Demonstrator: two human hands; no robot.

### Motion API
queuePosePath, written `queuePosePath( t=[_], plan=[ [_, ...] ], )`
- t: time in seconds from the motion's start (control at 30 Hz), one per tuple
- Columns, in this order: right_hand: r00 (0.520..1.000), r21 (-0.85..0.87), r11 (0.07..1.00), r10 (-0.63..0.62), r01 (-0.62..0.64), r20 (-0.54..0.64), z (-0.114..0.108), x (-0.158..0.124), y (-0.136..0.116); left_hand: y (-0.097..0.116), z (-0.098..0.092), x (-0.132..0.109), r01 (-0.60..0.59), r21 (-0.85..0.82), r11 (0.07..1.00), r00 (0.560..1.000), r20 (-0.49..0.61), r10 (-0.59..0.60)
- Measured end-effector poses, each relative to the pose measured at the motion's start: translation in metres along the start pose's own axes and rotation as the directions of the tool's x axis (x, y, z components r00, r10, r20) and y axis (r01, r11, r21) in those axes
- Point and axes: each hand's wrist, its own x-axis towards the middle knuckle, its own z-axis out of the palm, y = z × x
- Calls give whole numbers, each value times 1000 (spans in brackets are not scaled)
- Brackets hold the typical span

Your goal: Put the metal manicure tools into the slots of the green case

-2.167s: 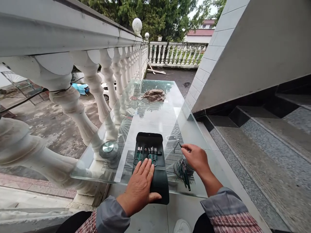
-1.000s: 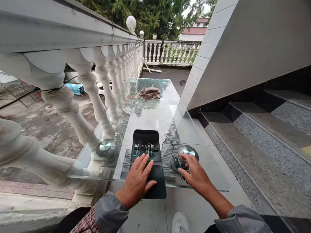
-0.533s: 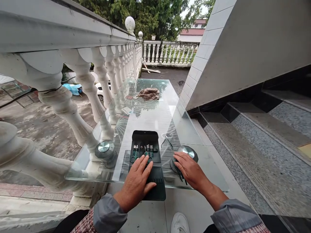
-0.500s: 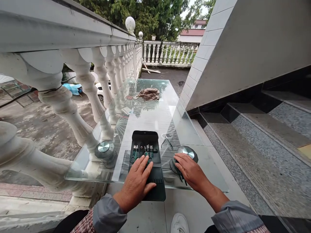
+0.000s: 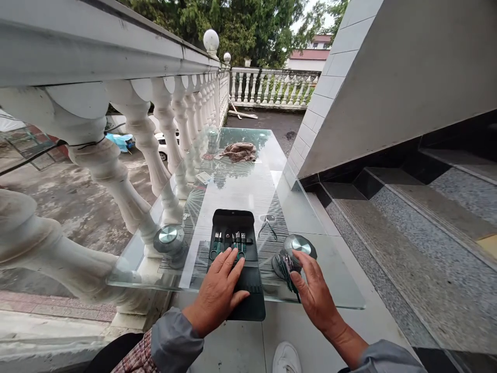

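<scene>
A black manicure case (image 5: pixel 233 223) lies open on the glass table (image 5: pixel 240 186), with several small tools strapped inside it. My left hand (image 5: pixel 218 291) rests flat on the case's lower half, fingers spread. To the right, a loose pile of slim green and metal tools (image 5: pixel 288 265) lies on the glass. My right hand (image 5: pixel 314 292) sits at that pile, fingertips touching it; I cannot see whether it grips any. A small pair of nippers (image 5: pixel 268 224) lies beyond the pile.
A white stone balustrade (image 5: pixel 155 129) runs along the left of the table. Two round metal table fittings (image 5: pixel 167 235) (image 5: pixel 301 244) show through the glass. A crumpled brown cloth (image 5: pixel 239 151) lies at the far end. Tiled steps (image 5: pixel 407 228) rise on the right.
My right hand left the nippers on the glass, came back to the loose tool pile and now has its fingertips on it. My left hand stayed on the case.
</scene>
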Motion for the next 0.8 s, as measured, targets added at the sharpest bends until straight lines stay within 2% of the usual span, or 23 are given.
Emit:
queuePosePath(
  t=[0.1,0.23,0.37,0.53,0.63,0.8],
  plan=[
    [974,-127,966,-227,227,15,3,-4,3,0,-1,0,-9,17,1000,1000,-1,9],
    [943,-284,899,-326,333,73,10,5,9,3,-2,0,-8,5,1000,1000,-1,8],
    [935,-326,879,-350,347,52,17,15,0,2,-5,1,15,-27,1000,1000,-17,-15],
    [943,-178,932,-328,314,-51,20,27,-28,-6,-10,-3,75,-50,996,996,-35,-77],
    [958,-92,954,-287,285,-3,26,39,-42,-7,-8,-6,57,-72,996,998,-23,-59],
    [965,-76,968,-228,239,130,50,66,-56,-3,-3,-7,-100,-83,991,994,36,104]
  ],
)
